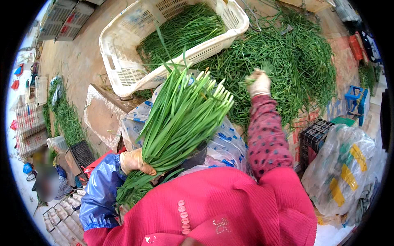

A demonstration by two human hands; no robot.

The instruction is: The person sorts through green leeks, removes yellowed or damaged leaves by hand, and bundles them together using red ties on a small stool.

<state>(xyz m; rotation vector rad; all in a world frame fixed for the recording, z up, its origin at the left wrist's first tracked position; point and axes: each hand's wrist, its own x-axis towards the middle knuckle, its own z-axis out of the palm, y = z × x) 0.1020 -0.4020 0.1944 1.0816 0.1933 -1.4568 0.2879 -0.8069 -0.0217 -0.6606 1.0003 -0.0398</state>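
In my gloved left hand (137,162) is a thick bunch of garlic chives (184,117), gripped around its leafy lower part. The pale cut ends point up and to the right, and the leaves trail down beside my blue sleeve cover. My right hand (259,82), also gloved, is stretched out over a large heap of loose garlic chives (295,61). Its fingers are closed, with some blurred green bits at them; exactly what they pinch is too smeared to tell. A plastic sheet with blue print (225,143) covers my lap under the bunch.
A white plastic crate (119,78) with more chives stands ahead, left of the heap. Near it lies a worn board (102,117). To the right are a black crate (314,137), a clear plastic bag with yellow tape (342,170) and a blue stool (356,100). Another person sits far left.
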